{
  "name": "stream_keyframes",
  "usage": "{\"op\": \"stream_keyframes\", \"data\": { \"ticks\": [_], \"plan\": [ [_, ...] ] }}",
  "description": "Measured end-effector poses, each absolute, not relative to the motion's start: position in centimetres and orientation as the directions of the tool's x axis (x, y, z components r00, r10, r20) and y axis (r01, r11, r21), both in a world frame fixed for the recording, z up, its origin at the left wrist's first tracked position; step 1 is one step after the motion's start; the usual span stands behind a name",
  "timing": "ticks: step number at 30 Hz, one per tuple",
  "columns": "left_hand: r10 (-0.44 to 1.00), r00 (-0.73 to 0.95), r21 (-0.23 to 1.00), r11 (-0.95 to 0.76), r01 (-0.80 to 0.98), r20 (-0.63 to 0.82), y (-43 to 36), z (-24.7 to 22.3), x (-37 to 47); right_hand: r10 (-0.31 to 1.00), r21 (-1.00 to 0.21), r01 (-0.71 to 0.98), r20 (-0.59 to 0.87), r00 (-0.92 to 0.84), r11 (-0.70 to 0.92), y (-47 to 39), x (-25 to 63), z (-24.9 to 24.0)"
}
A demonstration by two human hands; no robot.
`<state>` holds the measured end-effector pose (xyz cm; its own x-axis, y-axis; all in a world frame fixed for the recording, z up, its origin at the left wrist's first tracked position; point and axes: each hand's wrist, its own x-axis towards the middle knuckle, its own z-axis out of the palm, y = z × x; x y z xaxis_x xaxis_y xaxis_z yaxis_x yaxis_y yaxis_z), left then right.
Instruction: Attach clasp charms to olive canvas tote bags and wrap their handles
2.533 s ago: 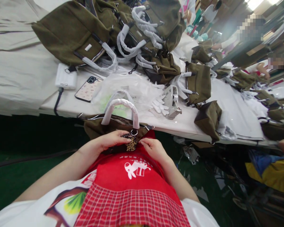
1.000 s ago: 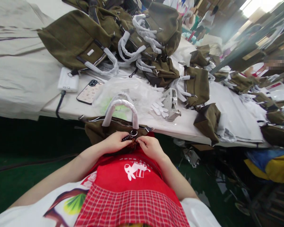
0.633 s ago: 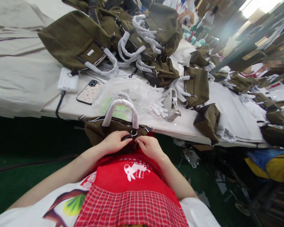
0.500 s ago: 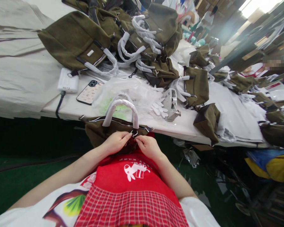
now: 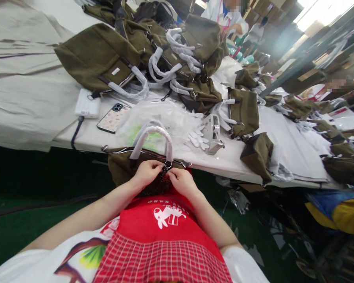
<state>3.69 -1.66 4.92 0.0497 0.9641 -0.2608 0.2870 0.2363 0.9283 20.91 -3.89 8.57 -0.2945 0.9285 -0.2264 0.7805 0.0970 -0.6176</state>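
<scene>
An olive handbag (image 5: 120, 165) hangs against the table's front edge, at my waist. Its zip runs along the top, and the arched handle (image 5: 153, 131) is wrapped in white paper. A metal ring (image 5: 168, 165) sits at the right base of the handle. Just below it dangles a dark, chain-like piece (image 5: 164, 175). My left hand (image 5: 147, 173) pinches at this piece from the left, fingers closed. From the other side, my right hand (image 5: 183, 182) is closed on it too, thumb and finger together. The fingertips hide exactly how the piece meets the ring.
Several olive bags (image 5: 97, 55) with wrapped handles are heaped across the table. Nearer lie a phone (image 5: 113, 118), a white power bank (image 5: 87, 104) with a cable, clear plastic (image 5: 156, 112), white tags (image 5: 198, 137) and a metal device (image 5: 214, 135). A co-worker (image 5: 224, 19) stands beyond.
My left fingers have shifted up a little beside the ring, and more of the dark chain-like piece shows between my hands. The whole view has tilted slightly; the co-worker shows more.
</scene>
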Motion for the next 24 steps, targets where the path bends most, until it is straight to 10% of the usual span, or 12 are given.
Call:
{"op": "stream_keyframes", "data": {
  "ticks": [10,17,24],
  "plan": [
    [0.971,-0.051,0.943,0.241,0.228,-0.235,-1.9,4.4,4.4,0.978,-0.538,0.843,-0.170,-0.117,0.008,-3.8,20.6,8.6],
    [0.936,-0.094,0.936,0.326,-0.130,-0.339,-2.2,5.6,4.7,0.992,-0.499,0.866,-0.119,-0.040,-0.025,-3.4,20.4,8.7],
    [0.982,0.045,0.914,0.155,0.375,-0.185,-1.6,5.4,3.0,0.987,-0.482,0.875,-0.155,-0.044,-0.037,-3.1,20.0,8.3]
  ]
}}
